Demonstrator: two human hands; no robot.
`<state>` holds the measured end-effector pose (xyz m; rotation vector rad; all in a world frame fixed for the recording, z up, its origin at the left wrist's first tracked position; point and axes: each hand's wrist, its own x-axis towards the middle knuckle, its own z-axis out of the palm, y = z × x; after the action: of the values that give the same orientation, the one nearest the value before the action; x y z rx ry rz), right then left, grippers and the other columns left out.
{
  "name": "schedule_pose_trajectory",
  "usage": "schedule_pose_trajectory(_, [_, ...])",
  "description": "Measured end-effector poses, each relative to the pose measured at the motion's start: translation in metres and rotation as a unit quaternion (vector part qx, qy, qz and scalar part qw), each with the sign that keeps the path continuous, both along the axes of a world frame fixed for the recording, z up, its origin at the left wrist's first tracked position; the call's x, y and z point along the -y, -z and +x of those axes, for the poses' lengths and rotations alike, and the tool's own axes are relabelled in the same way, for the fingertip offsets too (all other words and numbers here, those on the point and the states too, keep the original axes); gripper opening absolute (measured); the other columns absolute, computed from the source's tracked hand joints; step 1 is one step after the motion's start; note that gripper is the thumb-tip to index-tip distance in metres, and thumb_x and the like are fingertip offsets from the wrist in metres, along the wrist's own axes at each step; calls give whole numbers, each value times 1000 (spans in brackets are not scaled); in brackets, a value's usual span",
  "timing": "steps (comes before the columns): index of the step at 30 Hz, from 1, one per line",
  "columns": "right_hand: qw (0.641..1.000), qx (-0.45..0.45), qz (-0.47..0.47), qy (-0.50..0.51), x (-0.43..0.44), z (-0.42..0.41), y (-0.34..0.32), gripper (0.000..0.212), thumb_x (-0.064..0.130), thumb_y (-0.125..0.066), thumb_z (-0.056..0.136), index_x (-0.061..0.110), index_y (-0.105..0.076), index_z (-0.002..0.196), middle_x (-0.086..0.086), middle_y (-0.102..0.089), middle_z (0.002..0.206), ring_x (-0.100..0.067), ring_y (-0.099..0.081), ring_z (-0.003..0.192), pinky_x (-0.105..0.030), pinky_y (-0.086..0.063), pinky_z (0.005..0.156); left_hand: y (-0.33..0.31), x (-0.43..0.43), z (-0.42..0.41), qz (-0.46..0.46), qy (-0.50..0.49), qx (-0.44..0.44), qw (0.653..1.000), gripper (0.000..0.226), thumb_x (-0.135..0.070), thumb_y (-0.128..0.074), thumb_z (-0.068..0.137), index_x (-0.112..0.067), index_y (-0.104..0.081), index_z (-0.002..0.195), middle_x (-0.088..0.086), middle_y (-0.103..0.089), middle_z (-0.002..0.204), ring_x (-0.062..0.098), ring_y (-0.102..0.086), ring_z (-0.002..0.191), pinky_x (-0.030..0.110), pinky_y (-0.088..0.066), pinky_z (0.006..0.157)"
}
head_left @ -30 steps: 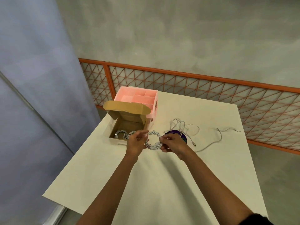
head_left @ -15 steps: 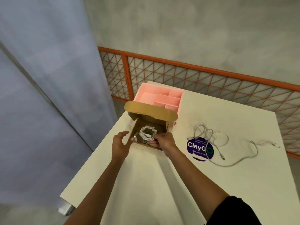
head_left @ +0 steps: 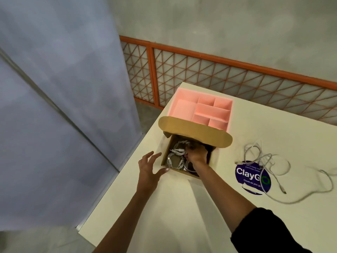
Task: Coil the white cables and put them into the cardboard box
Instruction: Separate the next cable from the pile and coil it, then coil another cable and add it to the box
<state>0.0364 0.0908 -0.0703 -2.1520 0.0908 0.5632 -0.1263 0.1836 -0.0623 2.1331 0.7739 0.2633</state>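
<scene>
Cream counter (head_left: 164, 216) carries an open-flapped cardboard box (head_left: 195, 132); white coiled cables (head_left: 176, 156) lie bundled inside; right grip (head_left: 197, 154) reaches into the box upon them, its hold unclear; left grip (head_left: 147, 167) splayed wide, thumb at the box's near corner; loose cables (head_left: 262, 159) sprawl right of the box.

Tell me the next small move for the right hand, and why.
Probably lift the right hand out of the cardboard box: it is down among coiled cables already inside, and loose white cables lie uncoiled on the table.
</scene>
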Motion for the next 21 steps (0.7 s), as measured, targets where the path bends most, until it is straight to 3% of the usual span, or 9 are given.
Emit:
schedule_pose_trajectory(4, [998,26,-51,-40,-3,-3,-10,33,30,-52,93,3,-62,110,-16,-67,109,-33,-63,101,-30,-48,78,9,-1,-2,8,5,15,1000,49,-36,-67,83,-28,-54,129,3,-38,146,23,-29,134,32,-26,103])
schedule_pose_trajectory(8, [993,43,-90,-68,-5,-1,-13,37,32,-49,96,6,-60,119,-15,-63,121,-31,-57,113,-32,-45,88,13,-4,0,10,-2,10,1000,46,-37,-67,83,-27,-57,127,3,-41,143,22,-31,131,29,-26,100])
schedule_pose_trajectory(12, [991,49,-96,-75,-2,-3,-16,30,25,-46,96,6,-61,114,-15,-64,117,-32,-59,107,-31,-46,82,12,-4,0,11,1,2,1000,47,-36,-67,83,-27,-56,128,4,-41,143,23,-31,131,30,-27,100])
schedule_pose_trajectory(17, [995,48,-46,-73,23,-22,-34,27,18,-48,96,-1,-64,106,-18,-66,112,-32,-61,103,-28,-45,78,3,8,-5,39,-28,15,999,43,-33,-66,85,-24,-57,127,6,-37,146,25,-26,135,42,-31,106])
schedule_pose_trajectory(21, [984,119,52,-119,65,-47,-46,19,14,-54,94,7,-70,102,-9,-70,102,-18,-63,87,-10,-42,68,-2,46,-11,92,-67,80,990,32,-30,-59,91,-18,-58,120,7,-43,133,19,-32,123,37,-35,99])
